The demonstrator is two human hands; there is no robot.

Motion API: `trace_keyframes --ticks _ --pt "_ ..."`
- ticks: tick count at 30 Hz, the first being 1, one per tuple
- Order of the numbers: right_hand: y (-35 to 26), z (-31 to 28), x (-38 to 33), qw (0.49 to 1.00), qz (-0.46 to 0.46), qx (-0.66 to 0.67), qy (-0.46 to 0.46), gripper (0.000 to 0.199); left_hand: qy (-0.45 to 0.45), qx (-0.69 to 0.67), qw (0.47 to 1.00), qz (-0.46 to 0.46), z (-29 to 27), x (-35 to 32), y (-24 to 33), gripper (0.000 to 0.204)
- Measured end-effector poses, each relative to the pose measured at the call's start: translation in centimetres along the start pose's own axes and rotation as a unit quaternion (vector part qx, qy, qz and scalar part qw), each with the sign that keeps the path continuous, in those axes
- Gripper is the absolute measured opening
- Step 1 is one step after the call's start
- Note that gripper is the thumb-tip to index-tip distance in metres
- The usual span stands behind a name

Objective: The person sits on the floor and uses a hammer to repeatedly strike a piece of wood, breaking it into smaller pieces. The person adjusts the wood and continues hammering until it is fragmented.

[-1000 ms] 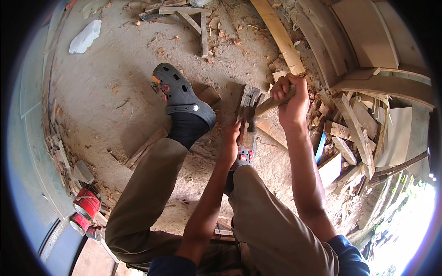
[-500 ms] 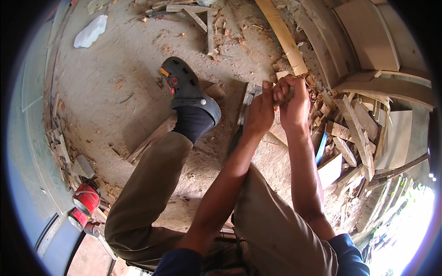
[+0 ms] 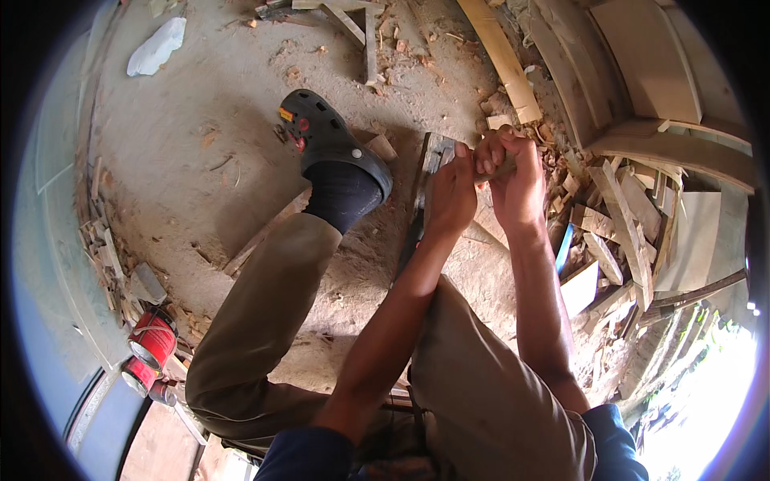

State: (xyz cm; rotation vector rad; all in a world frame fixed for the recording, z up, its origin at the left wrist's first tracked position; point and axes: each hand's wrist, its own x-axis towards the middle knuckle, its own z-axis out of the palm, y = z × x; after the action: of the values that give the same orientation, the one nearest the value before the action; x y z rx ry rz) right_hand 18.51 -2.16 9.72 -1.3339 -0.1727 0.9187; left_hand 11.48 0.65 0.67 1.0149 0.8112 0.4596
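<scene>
My left hand (image 3: 451, 195) and my right hand (image 3: 517, 178) are close together in front of my right knee. Both are closed around a small grey-brown piece (image 3: 499, 171), of which only a short stretch shows between them. Its kind and full shape are hidden by the fingers. My right fingers curl over it from above, while my left thumb points up beside it. Just past my left hand, a dark-edged wooden plank (image 3: 434, 149) lies on the ground.
Wood offcuts (image 3: 622, 224) are heaped to the right, below curved wooden panels (image 3: 642, 60). A long yellowish board (image 3: 503, 60) reaches toward my hands. My shod foot (image 3: 333, 136) rests on the dusty floor. Red cans (image 3: 152, 341) stand at the left, and a white slab (image 3: 156, 46) lies far left.
The view has shifted slightly, so the floor and boards sit a little higher in it. My hands keep nearly the same closed grip on the piece.
</scene>
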Motion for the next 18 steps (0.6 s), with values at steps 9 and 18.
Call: trace_keyframes --ticks 9,18 --pt "-2.4 -1.9 4.4 0.962 0.039 -0.148 -0.226 0.038 -0.147 -0.048 0.987 -0.029 -2.0 2.7 2.9 0.079" --pt "-3.6 3.6 11.4 0.802 0.052 -0.308 -0.509 0.104 -0.179 0.218 0.957 0.074 -2.7 1.8 3.6 0.045"
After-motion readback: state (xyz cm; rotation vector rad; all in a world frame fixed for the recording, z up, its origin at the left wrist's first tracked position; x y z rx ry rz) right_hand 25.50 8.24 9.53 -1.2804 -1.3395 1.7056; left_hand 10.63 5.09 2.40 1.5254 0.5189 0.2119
